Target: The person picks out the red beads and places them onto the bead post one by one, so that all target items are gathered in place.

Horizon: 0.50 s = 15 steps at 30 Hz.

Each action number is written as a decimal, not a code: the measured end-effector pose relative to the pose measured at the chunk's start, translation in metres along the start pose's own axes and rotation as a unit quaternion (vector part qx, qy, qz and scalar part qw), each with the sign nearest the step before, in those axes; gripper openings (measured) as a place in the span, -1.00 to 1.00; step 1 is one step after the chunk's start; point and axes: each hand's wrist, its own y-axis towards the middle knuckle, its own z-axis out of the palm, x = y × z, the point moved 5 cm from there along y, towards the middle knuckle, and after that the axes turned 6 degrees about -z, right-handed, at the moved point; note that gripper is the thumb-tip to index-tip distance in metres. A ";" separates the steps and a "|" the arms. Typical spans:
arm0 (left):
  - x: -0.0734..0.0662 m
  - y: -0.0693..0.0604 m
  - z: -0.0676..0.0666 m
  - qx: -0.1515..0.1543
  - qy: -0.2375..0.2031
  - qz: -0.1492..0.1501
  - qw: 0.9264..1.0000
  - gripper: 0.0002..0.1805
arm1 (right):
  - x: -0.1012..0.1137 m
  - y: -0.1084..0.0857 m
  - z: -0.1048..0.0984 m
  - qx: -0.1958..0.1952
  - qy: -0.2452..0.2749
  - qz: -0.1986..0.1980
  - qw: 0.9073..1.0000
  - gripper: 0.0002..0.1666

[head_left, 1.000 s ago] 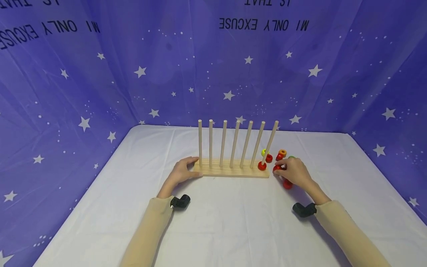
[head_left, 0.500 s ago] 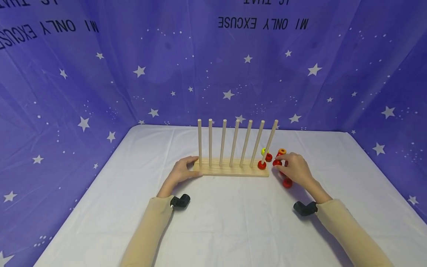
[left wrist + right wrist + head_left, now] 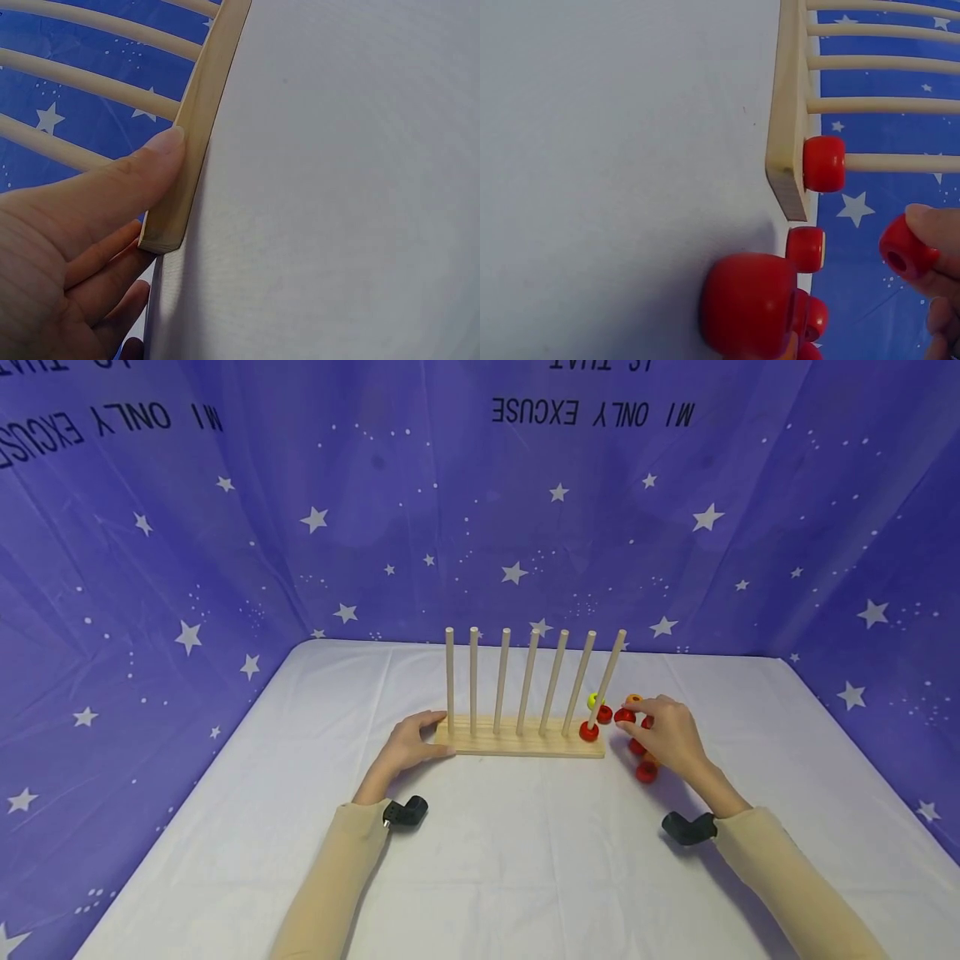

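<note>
A wooden peg stand [image 3: 517,743] with several upright pegs sits mid-table. My left hand [image 3: 405,745] holds its left end, and in the left wrist view the thumb lies on the front edge of the base with fingers behind. On the rightmost peg, one red bead [image 3: 824,163] rests down against the base. My right hand [image 3: 670,737] pinches another red bead [image 3: 904,247] between thumb and fingertips, raised off the table just right of that peg. The hole of the held bead shows in the right wrist view.
Loose beads lie right of the stand: a yellow-green one [image 3: 594,701] and a red one [image 3: 604,715] behind its end, an orange one [image 3: 634,699] farther right, and a red one [image 3: 647,772] nearer me. My right hand partly hides others. A starry blue-purple curtain [image 3: 513,527] surrounds the white table.
My right hand has lifted the red bead from among the loose beads, uncovering red and orange ones below it. The left hand and the peg stand have stayed in place.
</note>
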 end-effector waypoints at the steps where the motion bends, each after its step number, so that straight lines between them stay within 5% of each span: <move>1: 0.000 0.000 0.000 0.000 -0.001 0.000 1.000 -0.24 | 0.001 0.000 -0.001 -0.010 0.003 -0.007 1.000 -0.62; 15: 0.000 0.000 0.000 0.002 0.004 -0.007 1.000 -0.22 | 0.013 0.006 -0.012 -0.064 0.026 -0.030 0.997 -0.65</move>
